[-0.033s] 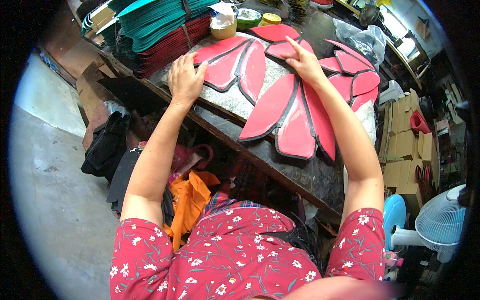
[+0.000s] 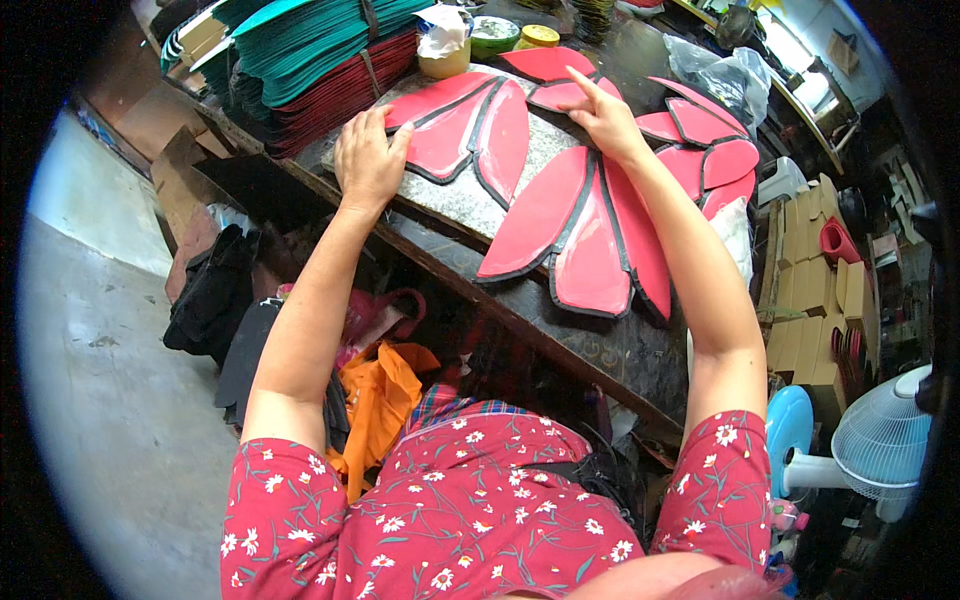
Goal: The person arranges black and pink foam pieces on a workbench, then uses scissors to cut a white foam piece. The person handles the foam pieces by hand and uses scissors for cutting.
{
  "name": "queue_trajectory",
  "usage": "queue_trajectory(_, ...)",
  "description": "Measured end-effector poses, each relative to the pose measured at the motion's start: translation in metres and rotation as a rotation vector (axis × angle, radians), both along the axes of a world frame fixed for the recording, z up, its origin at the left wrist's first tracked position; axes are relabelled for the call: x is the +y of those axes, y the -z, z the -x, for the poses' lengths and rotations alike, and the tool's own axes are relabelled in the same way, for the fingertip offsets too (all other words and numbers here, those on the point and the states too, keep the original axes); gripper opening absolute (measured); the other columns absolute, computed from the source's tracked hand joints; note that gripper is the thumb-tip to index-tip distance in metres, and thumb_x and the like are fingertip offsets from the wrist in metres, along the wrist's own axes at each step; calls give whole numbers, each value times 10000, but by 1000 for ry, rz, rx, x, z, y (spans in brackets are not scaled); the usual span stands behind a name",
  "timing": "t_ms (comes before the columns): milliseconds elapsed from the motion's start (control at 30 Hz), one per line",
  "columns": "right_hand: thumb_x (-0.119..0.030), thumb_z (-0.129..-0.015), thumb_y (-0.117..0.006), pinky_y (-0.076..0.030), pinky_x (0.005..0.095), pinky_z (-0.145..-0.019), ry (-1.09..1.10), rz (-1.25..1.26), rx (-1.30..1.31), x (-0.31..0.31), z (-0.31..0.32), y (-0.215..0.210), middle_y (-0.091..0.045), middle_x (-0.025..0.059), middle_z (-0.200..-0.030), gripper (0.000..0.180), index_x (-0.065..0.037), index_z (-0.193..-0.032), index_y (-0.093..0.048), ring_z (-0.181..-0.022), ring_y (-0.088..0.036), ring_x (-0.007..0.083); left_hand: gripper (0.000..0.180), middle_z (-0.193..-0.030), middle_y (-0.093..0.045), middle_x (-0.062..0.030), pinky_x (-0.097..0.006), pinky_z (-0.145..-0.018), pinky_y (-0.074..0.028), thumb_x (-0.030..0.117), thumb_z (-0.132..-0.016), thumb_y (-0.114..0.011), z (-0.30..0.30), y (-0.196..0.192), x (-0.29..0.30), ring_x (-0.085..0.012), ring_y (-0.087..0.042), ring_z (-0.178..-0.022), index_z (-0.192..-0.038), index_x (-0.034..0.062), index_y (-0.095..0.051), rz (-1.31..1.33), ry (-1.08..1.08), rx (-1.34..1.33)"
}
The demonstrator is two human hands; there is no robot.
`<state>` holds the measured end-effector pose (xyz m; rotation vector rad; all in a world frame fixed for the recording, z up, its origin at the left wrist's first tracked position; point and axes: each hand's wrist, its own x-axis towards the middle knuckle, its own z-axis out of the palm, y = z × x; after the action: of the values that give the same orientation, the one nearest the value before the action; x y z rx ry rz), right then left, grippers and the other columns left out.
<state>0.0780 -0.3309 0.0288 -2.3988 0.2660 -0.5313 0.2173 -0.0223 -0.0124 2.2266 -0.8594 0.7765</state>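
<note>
- Jar (image 2: 443, 66), yellowish, at the far side of the table (image 2: 612, 348): white crumpled material (image 2: 442, 38) sits in its mouth.
- Tub (image 2: 494, 48), green and white, just beside the jar: whitish contents.
- Round container (image 2: 538, 37), yellow, next to the tub: contents cannot be told.
- Plastic bag (image 2: 715, 75), clear, crumpled, beyond the right panels: contents unclear.
- Cardboard boxes (image 2: 808, 275), stacked at the table's right: contents hidden; red roll (image 2: 838, 240) against them.
- Your left hand (image 2: 372, 160): palm down, fingers nearly together, laid over the outer edge of the left panel (image 2: 440, 142); whether the fingertips pinch it, you cannot tell from here.
- Your right hand (image 2: 607, 120): index finger extended, other fingers bent, over the upper panel (image 2: 545, 66); contact cannot be told.
- Panels, pink with black seams and borders: left and upper ones on a speckled board (image 2: 545, 135); centre panel (image 2: 590, 265) nearest you, partly over the board, its lower tips above dark tabletop; right panels (image 2: 732, 165) overlapping beyond your right forearm.
- Edges: table front runs obliquely before you; a strip of dark tabletop separates it from the centre panel.
- Room: speckled surface shows between left and centre panels; teal sheets (image 2: 315, 50) and dark red sheets (image 2: 335, 95), stacked, bound the far left.
</note>
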Motion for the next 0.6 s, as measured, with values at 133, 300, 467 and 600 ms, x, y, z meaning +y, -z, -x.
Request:
queue_trajectory(133, 27, -879, -592, -459, 270, -950, -157, -63, 45, 0, -10, -9, -702, 118, -1149, 758, -176, -1542, -285, -1028, -634, 124, 424, -1184, -625, -127, -440, -989, -413, 384, -887, -620, -3, 2, 0, -310, -552, -1147, -1190, 88, -605, -25, -5, 34)
queue_trajectory(300, -125, -905, -665, -440, 351, -1017, -274, -52, 22, -14, 20, -32, -562, 162, -1371, 812, -223, -1563, -200, -1152, -591, 187, 436, -1208, -622, -113, -437, -1002, -407, 388, -892, -615, -6, 4, 1, -306, -538, -1178, -1215, 96, -599, -32, -3, 60)
queue_trajectory(467, -307, -846, -721, -343, 447, -1118, 238, 634, 51, -77, 78, -52, -494, 148, -1443, 863, -217, -1550, -231, -1316, -474, 325, 428, -1198, -623, -111, -438, -999, -407, 387, -893, -612, -6, 4, 0, -304, -544, -1163, -1208, 98, -598, -65, -14, 36)
queue_trajectory(600, -552, -785, -723, -413, 514, -1037, 700, 658, 296, -100, 103, -33, -442, 213, -1454, 990, -306, -1560, -158, -1319, -429, 435, 429, -1184, -626, -112, -438, -996, -408, 400, -892, -609, -5, 4, -2, -301, -547, -1155, -1198, 100, -599, -69, -42, 37)
